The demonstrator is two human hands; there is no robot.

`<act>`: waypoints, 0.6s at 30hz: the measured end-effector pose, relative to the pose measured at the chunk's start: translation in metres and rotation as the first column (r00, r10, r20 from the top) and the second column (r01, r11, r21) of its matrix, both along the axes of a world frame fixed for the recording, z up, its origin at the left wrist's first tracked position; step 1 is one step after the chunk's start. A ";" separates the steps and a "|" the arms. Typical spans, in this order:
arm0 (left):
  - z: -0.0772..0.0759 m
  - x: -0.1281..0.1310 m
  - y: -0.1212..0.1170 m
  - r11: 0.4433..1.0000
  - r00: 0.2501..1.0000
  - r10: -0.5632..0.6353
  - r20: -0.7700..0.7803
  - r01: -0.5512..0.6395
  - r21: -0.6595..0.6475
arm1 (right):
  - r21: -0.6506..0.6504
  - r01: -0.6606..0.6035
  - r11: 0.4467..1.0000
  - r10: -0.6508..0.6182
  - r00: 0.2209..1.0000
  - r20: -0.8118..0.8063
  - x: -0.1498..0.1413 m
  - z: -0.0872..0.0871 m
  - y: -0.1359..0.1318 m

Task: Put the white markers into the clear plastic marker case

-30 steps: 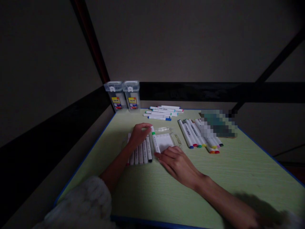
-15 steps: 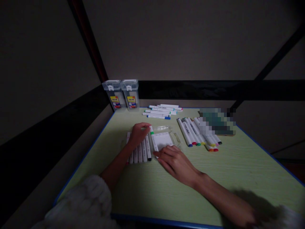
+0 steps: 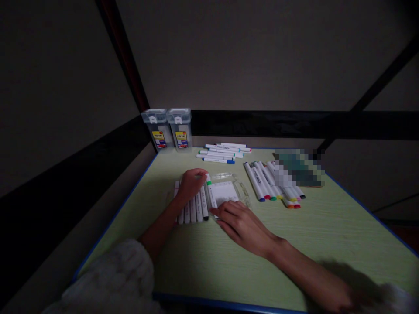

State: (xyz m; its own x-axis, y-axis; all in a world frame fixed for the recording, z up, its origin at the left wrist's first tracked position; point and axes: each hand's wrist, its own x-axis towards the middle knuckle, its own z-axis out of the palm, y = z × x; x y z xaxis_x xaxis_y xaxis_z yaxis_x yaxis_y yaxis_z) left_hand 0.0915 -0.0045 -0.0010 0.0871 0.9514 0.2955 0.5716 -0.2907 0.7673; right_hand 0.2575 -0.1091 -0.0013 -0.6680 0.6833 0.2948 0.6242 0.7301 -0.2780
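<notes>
A white marker with a green band (image 3: 210, 189) lies along the middle of an open clear plastic case (image 3: 244, 190). At its far end, the fingertips of my left hand (image 3: 192, 185) are closed on it. My right hand (image 3: 240, 221) pinches the near end, with fingers curled over the case's right half. A row of white markers (image 3: 193, 209) fills the left half, partly covered by my left hand and wrist. In the right half lies a white card (image 3: 224, 193), its near part hidden behind my right hand.
Two clear lidded containers (image 3: 157, 131) with yellow labels stand at the back left. Several thin markers (image 3: 219, 153) lie at the back. To the right are several thick markers with coloured ends (image 3: 262, 181), beside a pixelated flat object (image 3: 299, 168). A blue edge (image 3: 229, 304) borders the table.
</notes>
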 end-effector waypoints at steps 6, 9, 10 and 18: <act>-0.002 0.000 0.001 1.000 1.000 -0.004 0.001 0.004 0.015 | 0.022 -0.004 1.000 0.005 1.000 -0.014 0.001 -0.001 0.001; -0.003 0.000 0.001 1.000 1.000 -0.003 0.005 0.003 0.010 | 0.029 -0.005 1.000 0.005 1.000 -0.011 0.000 -0.002 0.001; -0.003 0.000 0.001 1.000 1.000 -0.003 0.008 0.002 0.004 | 0.027 -0.004 1.000 0.004 1.000 -0.008 0.000 -0.002 0.001; -0.002 0.001 0.001 1.000 1.000 -0.008 0.012 0.008 0.005 | 0.018 -0.004 1.000 0.004 1.000 -0.003 0.000 -0.001 0.001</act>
